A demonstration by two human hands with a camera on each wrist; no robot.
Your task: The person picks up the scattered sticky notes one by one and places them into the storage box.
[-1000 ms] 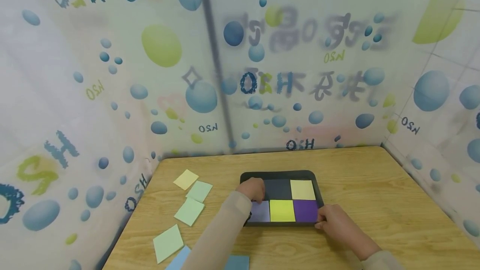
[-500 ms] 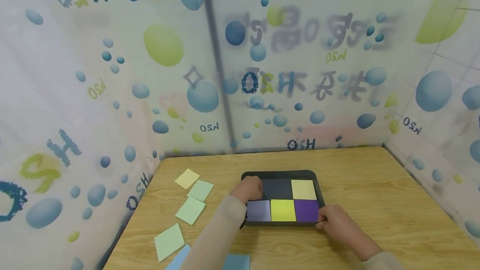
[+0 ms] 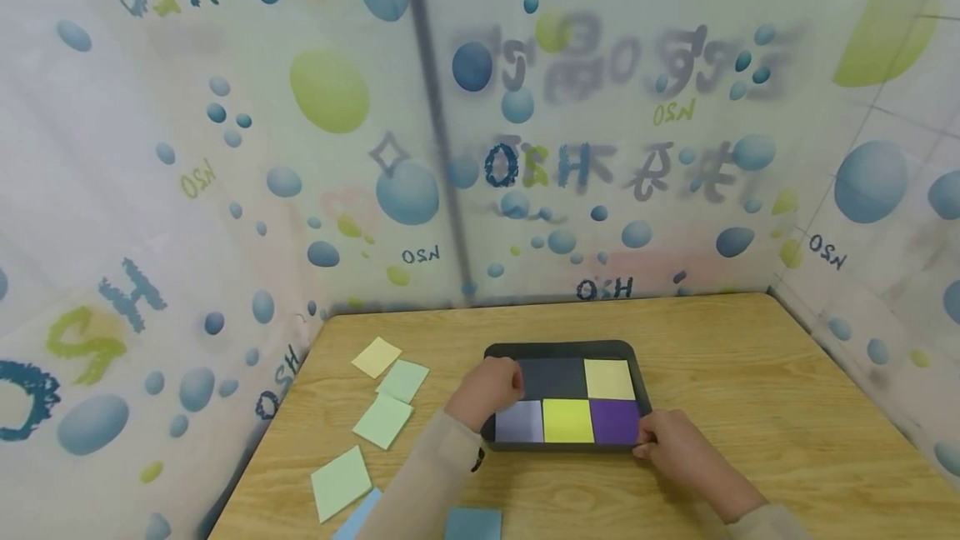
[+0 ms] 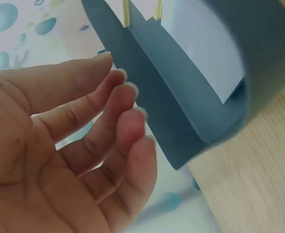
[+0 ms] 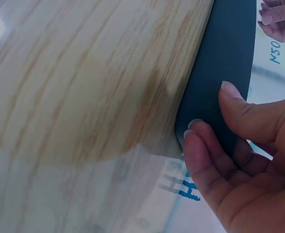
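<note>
Left hand at the tray's left side, fingers loosely bent, and nothing held! Right hand has the black tray pinched at its near right corner, thumb against the outer wall. Inside, the near row reads lavender square, bright yellow square, purple square; behind the purple, a cream square. The tray sits flat on the wooden surface. Out left, a pale yellow note and three pale green notes; nearer, a light blue note, partly behind the sleeve, and a teal note, cut off by the bottom edge.
</note>
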